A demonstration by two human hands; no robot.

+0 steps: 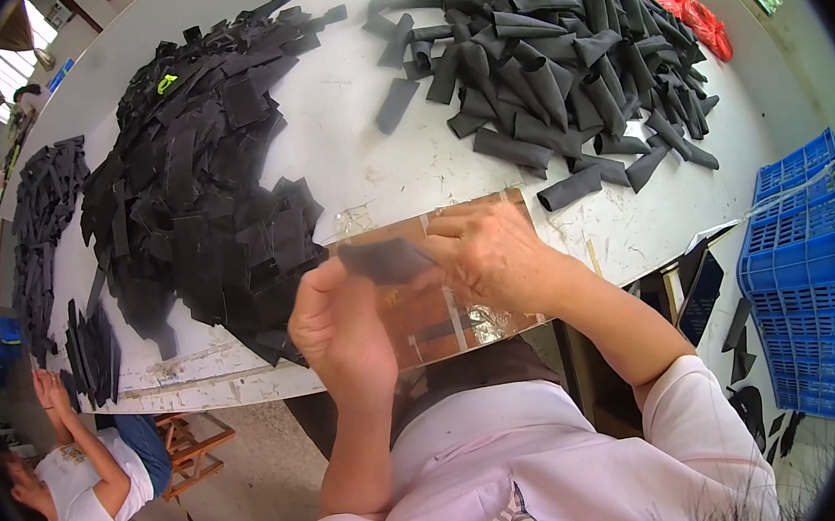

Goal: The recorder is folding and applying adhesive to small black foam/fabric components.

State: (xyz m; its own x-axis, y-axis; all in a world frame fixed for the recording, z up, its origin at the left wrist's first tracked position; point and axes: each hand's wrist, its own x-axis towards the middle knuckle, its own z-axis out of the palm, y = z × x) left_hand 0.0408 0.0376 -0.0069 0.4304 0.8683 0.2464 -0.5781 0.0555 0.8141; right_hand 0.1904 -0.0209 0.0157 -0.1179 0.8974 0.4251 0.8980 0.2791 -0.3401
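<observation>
Two stacked blue crates (802, 264) beside white table (357, 156)

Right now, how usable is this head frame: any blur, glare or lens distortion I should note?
Head view: strong fisheye bend along the white worktable edge, dark vignette at the corners; windows at the upper corners are blown out; the left hand and right hand on the flat black fabric piece are slightly soft; the piles are fairly sharp.
</observation>
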